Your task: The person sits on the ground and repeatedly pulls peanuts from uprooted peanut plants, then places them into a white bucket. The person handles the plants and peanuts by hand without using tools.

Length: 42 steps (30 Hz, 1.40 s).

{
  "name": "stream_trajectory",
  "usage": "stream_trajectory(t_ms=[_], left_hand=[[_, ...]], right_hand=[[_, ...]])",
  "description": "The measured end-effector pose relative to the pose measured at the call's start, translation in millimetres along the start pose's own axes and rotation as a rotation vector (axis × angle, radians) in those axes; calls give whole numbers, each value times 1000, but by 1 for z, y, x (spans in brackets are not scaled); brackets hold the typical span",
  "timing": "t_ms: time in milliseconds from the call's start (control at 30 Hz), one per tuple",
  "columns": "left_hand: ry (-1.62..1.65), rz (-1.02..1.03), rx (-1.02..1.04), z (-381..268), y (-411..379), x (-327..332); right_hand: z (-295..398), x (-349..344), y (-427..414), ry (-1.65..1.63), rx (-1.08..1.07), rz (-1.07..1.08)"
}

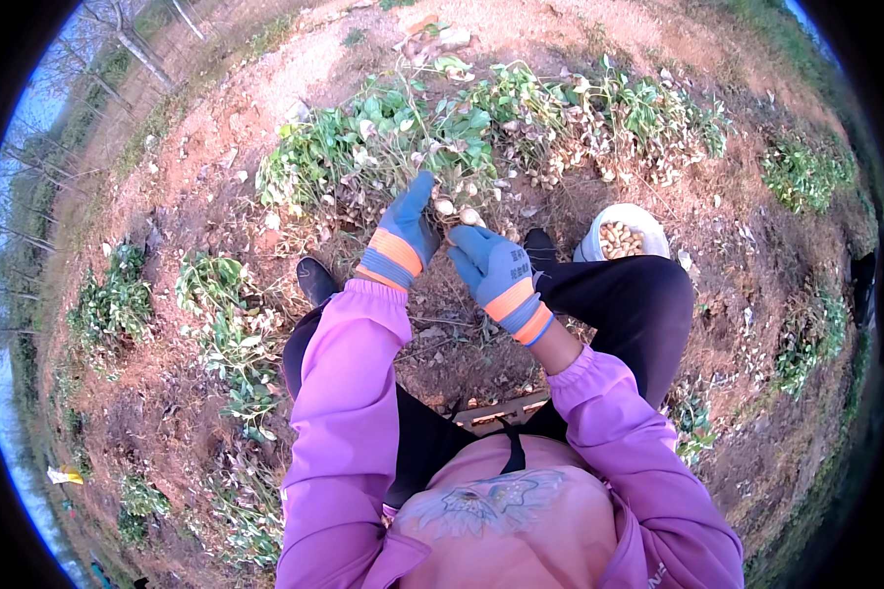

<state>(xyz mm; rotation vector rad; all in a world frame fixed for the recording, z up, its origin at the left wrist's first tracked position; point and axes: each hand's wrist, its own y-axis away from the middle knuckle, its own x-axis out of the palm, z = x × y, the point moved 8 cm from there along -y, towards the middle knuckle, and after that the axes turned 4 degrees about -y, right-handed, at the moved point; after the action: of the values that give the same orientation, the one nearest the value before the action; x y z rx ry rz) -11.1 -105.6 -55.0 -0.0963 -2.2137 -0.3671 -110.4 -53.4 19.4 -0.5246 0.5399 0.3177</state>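
My left hand (410,228), in a blue-grey work glove with an orange-striped cuff, is closed around the root end of an uprooted peanut plant (383,129). Its green leaves spread out beyond the hand. Pods in their shells (457,212) hang by the stems between my two hands. My right hand (490,261), gloved alike, has its fingertips at the lower edge of these pods; whether it grips one cannot be told. A white bucket (656,228) stands right of my right hand, beyond my knee, with picked peanuts (620,240) in it.
More pulled peanut plants (633,118) lie in a row ahead and to the right. Further bunches (239,331) are on the reddish soil at left, others (814,342) at right. My shoe (315,280) is left of my left hand. Bare trees (144,55) stand at the upper left.
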Motion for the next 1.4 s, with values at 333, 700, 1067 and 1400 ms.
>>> stream_trajectory(t_ms=[333, 700, 1067, 1400], left_hand=[[-62, -92, 75, 5, -3, -15], [-90, -220, 93, 13, -4, -20], [-106, -405, 267, 2, 13, -24], [210, -258, 94, 14, -7, -55]], right_hand=[[21, -32, -2, 58, 22, -163], [-1, -8, -26, 252, 75, -186], [-29, 1, -11, -144, 324, -247], [-74, -22, -10, -1175, 523, -482]])
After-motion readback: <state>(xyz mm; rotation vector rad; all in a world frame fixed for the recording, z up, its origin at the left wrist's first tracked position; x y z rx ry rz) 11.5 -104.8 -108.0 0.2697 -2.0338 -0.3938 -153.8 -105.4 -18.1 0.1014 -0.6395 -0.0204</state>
